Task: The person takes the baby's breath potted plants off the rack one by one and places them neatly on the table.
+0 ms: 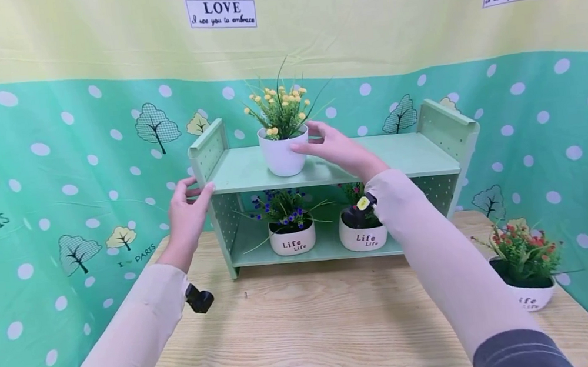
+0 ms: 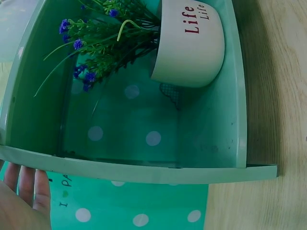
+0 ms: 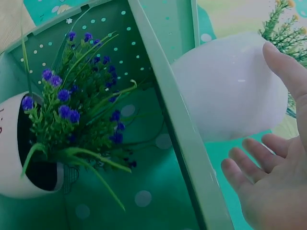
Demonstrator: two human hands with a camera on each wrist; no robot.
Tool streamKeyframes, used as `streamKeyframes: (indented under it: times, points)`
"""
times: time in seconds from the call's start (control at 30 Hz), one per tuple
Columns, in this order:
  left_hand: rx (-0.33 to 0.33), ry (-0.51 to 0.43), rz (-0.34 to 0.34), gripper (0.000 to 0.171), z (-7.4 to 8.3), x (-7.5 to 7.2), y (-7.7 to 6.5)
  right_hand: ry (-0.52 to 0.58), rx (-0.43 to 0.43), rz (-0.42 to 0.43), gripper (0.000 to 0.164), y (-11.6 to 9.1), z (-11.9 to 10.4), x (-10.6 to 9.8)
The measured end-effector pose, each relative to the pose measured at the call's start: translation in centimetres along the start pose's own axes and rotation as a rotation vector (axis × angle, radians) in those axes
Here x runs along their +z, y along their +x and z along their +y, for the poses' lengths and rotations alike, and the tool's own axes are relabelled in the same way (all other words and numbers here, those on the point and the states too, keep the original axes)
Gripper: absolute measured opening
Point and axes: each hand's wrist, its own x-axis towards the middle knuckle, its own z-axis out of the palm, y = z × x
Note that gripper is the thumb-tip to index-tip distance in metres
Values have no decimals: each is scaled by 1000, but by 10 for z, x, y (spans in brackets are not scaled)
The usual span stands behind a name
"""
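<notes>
My right hand (image 1: 341, 149) holds a white flowerpot (image 1: 285, 156) with yellow flowers over the top board of a green shelf (image 1: 377, 166). The thumb lies on the pot's front, other fingers round its right side; in the right wrist view the smooth pot (image 3: 230, 91) appears beyond the shelf edge. At the shelf's left end, my left hand (image 1: 187, 211) grips the side panel, thumb at the front edge and fingers on the outer face. The left wrist view shows those fingers (image 2: 42, 189) against the panel.
On the lower board stand a "Life" pot (image 1: 293, 242) with purple-blue flowers and another "Life" pot (image 1: 364, 239), partly behind my right sleeve. A red-flowered pot (image 1: 536, 296) sits on the wooden table (image 1: 307, 324) at right. A patterned cloth (image 1: 87, 185) hangs around.
</notes>
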Motion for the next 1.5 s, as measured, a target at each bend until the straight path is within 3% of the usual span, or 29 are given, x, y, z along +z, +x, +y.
streamKeyframes:
  times: [0.2, 0.47, 1.27, 1.5]
  points:
    - [-1, 3, 2, 58, 0, -1, 0, 21, 12, -2, 110, 7, -1, 7]
    - [4, 11, 5, 59, -1, 0, 1, 86, -29, 4, 90, 14, 0, 13]
    - [0, 11, 9, 58, -1, 0, 1, 15, 27, 50, 108, -1, -1, 3]
    - [0, 9, 8, 59, -1, 0, 1, -11, -4, 52, 88, -10, 2, -6]
